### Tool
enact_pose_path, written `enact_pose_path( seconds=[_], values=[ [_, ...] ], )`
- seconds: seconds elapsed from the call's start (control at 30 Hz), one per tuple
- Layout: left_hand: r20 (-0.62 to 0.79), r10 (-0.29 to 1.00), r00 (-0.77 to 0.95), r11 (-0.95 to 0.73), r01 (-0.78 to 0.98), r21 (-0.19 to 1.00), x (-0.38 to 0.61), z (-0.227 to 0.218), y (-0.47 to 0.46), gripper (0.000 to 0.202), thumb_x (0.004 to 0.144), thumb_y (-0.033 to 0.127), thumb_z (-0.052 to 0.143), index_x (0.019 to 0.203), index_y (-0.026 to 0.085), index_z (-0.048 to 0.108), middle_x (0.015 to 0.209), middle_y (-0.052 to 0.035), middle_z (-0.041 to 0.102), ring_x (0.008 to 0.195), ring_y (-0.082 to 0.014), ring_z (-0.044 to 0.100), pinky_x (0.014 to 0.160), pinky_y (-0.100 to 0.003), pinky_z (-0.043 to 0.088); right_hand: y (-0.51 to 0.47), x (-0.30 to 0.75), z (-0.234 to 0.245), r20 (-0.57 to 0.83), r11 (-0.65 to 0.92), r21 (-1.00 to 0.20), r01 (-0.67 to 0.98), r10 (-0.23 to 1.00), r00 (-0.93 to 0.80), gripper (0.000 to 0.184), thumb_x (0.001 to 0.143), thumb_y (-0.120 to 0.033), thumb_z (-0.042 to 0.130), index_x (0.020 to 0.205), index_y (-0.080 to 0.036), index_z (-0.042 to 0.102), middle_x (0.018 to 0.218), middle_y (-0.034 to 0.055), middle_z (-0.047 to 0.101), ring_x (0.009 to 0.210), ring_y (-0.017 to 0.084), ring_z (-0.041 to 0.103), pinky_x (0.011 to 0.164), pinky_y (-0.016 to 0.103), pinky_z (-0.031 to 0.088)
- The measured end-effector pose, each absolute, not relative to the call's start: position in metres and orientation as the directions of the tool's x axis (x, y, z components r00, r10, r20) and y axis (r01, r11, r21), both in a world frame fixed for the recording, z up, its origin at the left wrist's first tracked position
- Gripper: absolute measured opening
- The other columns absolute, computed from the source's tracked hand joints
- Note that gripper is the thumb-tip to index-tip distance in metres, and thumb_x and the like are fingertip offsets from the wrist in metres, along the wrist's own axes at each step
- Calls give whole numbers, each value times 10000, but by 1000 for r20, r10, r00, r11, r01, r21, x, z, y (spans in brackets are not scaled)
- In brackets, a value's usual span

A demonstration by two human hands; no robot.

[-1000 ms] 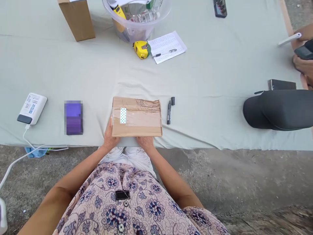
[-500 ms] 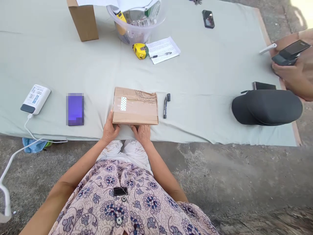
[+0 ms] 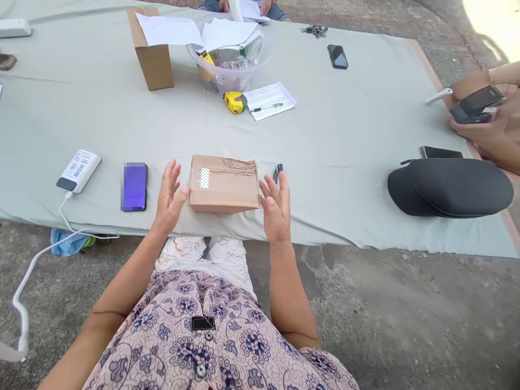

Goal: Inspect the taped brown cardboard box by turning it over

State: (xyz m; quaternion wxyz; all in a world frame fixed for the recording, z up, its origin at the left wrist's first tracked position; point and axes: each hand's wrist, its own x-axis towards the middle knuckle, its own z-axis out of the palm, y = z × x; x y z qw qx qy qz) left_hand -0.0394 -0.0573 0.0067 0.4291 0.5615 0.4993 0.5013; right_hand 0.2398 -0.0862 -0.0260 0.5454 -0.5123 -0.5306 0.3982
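Through the head view I see the cardboard box [image 3: 225, 189] lying on the cloth-covered table [image 3: 345, 162], which apparently bears its weight; the left hand [image 3: 167, 200] and right hand [image 3: 277, 208] flank its ends, spread, clasping nothing, presumably leaving it free. Light contact I cannot rule out.

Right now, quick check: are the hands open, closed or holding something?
Left hand: open, holding nothing, beside the cardboard box.
Right hand: open, holding nothing, at the box's other side.
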Motion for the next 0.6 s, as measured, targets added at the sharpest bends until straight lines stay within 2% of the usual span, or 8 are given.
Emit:
enact_pose_path(
  seconds=[0.07,0.17,0.23,0.37,0.47,0.6],
  values=[
    [157,982,109,-168,101,981,-30,17,-47,832,885,551,642,1590,358,245,1677,-65,323,1590,-323,231,1271,-515,300,-74,235,-4,209,204,-973,108,977,35,879,938,-630,513,1628,-342,53,1679,109,330,1533,282,395,1209,573,432],
    [113,972,204,-113,-13,994,-20,15,-28,823,878,488,621,1594,366,234,1636,-55,395,1552,-318,328,1245,-505,355,-55,230,10,214,218,-969,113,976,-47,945,899,-675,557,1631,-350,57,1699,80,293,1556,279,354,1253,577,370],
    [79,973,215,-68,-61,996,-17,12,-18,818,847,429,620,1583,350,274,1578,-58,470,1501,-319,412,1205,-493,415,-44,230,10,201,205,-975,84,978,-54,911,899,-686,547,1627,-353,110,1693,66,312,1553,279,360,1259,578,355],
    [32,982,187,-25,-37,999,-8,17,-18,714,798,330,600,1493,283,440,1533,-54,518,1483,-323,423,1204,-474,415,-35,235,3,150,150,-988,24,989,-19,789,920,-634,555,1593,-336,273,1680,48,349,1552,275,365,1279,548,333],
    [36,991,131,-32,-33,999,1,29,-26,557,837,298,535,1391,249,522,1454,-64,587,1422,-302,487,1177,-448,444,-38,233,8,108,108,-994,1,994,-16,709,945,-555,565,1571,-310,338,1688,43,333,1555,271,357,1291,528,325],
    [73,995,67,-68,-66,996,5,40,-26,463,911,364,547,1364,268,524,1400,-57,605,1335,-273,560,1123,-411,490,-39,225,25,118,118,-993,-7,992,38,640,941,-522,582,1521,-310,415,1625,42,443,1500,265,445,1256,530,391]
  ],
)
